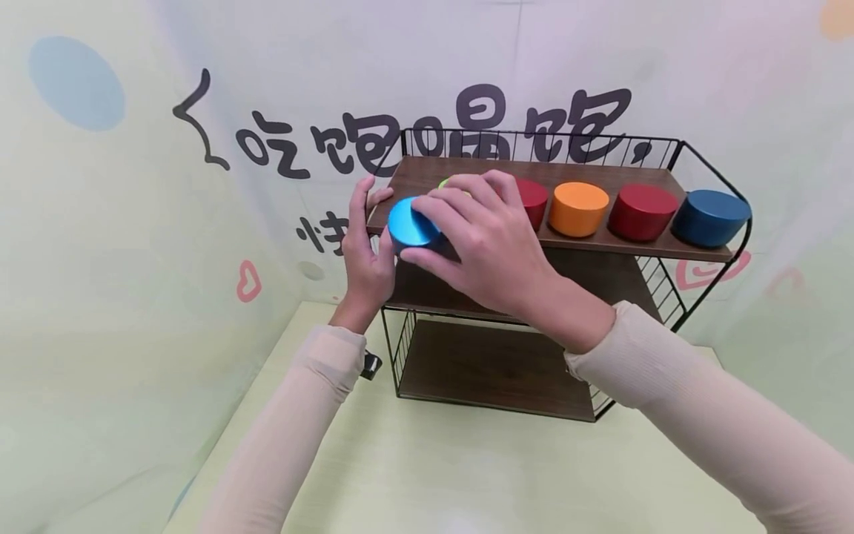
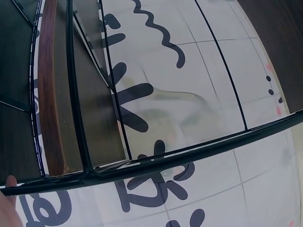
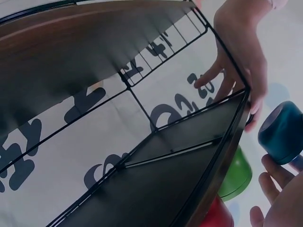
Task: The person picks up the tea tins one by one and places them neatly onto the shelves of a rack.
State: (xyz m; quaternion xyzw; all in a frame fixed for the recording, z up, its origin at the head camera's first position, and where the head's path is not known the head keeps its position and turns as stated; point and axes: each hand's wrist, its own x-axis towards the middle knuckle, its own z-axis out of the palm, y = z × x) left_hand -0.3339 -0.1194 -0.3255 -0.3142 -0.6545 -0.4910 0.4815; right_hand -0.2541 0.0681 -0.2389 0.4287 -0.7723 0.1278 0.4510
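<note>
A shiny blue cylinder [image 1: 408, 226] is pinched between the thumb and fingers of my right hand [image 1: 490, 241], above the front left corner of the top shelf. Seen from below in the right wrist view, the same blue cylinder [image 3: 282, 133] is tilted and apart from the shelf edge. My left hand [image 1: 369, 256] holds the left end of the black wire rack [image 1: 534, 135], with a fingertip [image 2: 11, 181] over its bar in the left wrist view. Behind my right hand a green cylinder [image 3: 238, 174] shows only in part.
Along the top shelf stand a red cylinder [image 1: 532, 202], an orange one [image 1: 579, 210], another red cylinder [image 1: 643, 213] and a dark blue cylinder [image 1: 711, 218]. Below are more brown shelves [image 1: 497, 363]. The rack stands on a pale table [image 1: 467, 460] against a wall sheet with black lettering.
</note>
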